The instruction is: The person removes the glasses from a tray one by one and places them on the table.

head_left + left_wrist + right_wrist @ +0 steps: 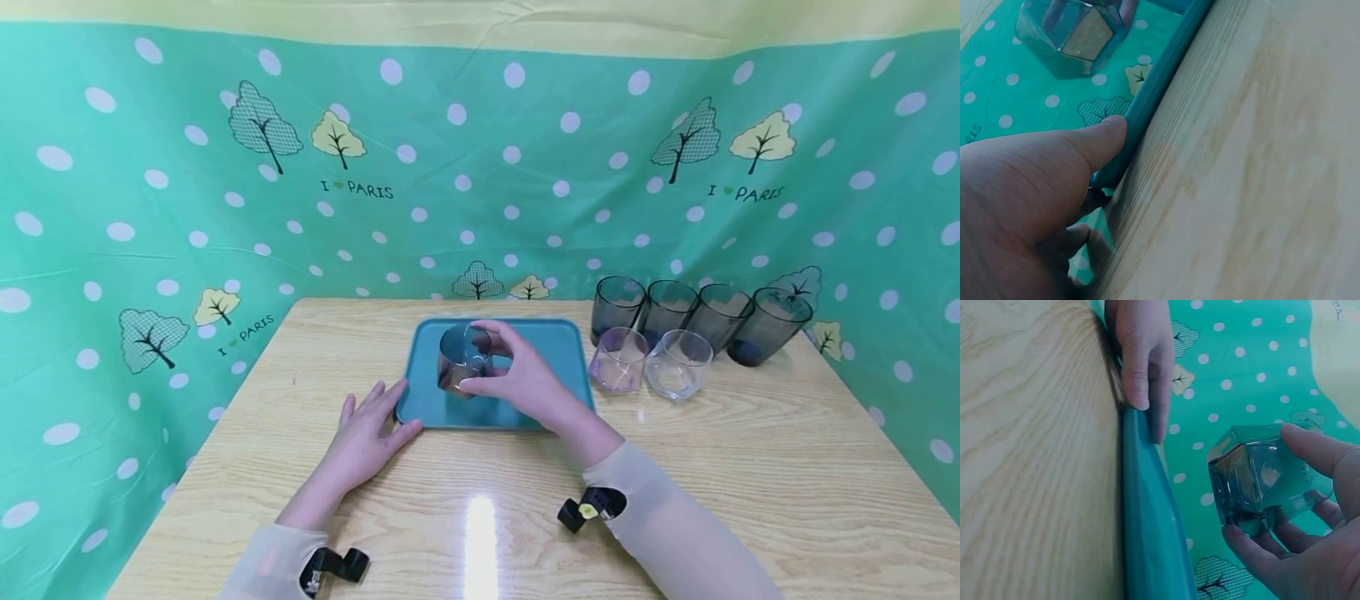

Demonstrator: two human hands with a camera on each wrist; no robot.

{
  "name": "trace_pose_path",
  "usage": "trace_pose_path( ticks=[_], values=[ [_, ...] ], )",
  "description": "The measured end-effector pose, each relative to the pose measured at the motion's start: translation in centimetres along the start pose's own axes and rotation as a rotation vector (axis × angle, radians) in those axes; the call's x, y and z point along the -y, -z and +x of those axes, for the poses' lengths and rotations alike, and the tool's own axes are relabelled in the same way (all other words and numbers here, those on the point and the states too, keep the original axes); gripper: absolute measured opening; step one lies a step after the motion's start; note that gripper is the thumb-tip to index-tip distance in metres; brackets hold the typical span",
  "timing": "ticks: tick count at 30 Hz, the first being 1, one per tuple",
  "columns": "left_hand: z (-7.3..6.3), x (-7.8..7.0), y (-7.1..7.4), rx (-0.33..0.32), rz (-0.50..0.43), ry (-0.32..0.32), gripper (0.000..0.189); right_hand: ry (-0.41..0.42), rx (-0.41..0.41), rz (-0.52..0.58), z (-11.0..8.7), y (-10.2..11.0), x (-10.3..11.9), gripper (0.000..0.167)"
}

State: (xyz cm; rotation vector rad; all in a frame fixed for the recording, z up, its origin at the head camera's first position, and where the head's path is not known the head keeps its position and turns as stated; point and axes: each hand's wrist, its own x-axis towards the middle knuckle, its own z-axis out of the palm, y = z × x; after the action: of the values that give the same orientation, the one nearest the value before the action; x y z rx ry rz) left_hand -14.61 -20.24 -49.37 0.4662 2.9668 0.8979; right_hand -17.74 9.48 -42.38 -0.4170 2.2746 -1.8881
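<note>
My right hand (529, 377) grips a small smoky-grey drinking glass (453, 368) with a faceted base, thumb on one side and fingers on the other. The glass is over the teal tray (561, 358); in the right wrist view, the glass (1260, 469) appears tilted and raised off the tray. At the tray's left front corner, my left hand (371, 437) has its fingers spread and fairly straight. Its thumb (1107, 134) touches the tray's rim in the left wrist view, while the other fingers are partly hidden.
Right of the tray stand a pinkish clear glass (619, 367) and a colourless glass (678, 368). Behind them is a row of several tall dark grey tumblers (667, 312). The wooden table (420, 533) meets a green dotted cloth (480, 142) at its back and sides.
</note>
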Motion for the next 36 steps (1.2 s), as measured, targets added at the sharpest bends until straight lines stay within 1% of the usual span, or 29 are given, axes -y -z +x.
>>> trace_pose_path(
  ticks=[15,23,29,36],
  values=[
    [0.0,-0.1,0.0,-0.005,-0.005,-0.003,0.079,0.016,-0.033,-0.018,-0.6,1.3,2.2,0.086],
    [0.0,-0.1,0.1,-0.005,-0.011,-0.002,0.08,0.059,-0.051,-0.028,-1.1,2.0,3.3,0.081],
    [0.0,-0.2,0.1,-0.005,-0.014,-0.006,0.079,0.049,-0.063,-0.049,-1.5,2.7,4.0,0.082],
    [0.0,-0.2,0.1,-0.005,-0.017,-0.005,0.079,0.041,-0.063,-0.022,-1.8,3.4,4.6,0.085]
  ],
)
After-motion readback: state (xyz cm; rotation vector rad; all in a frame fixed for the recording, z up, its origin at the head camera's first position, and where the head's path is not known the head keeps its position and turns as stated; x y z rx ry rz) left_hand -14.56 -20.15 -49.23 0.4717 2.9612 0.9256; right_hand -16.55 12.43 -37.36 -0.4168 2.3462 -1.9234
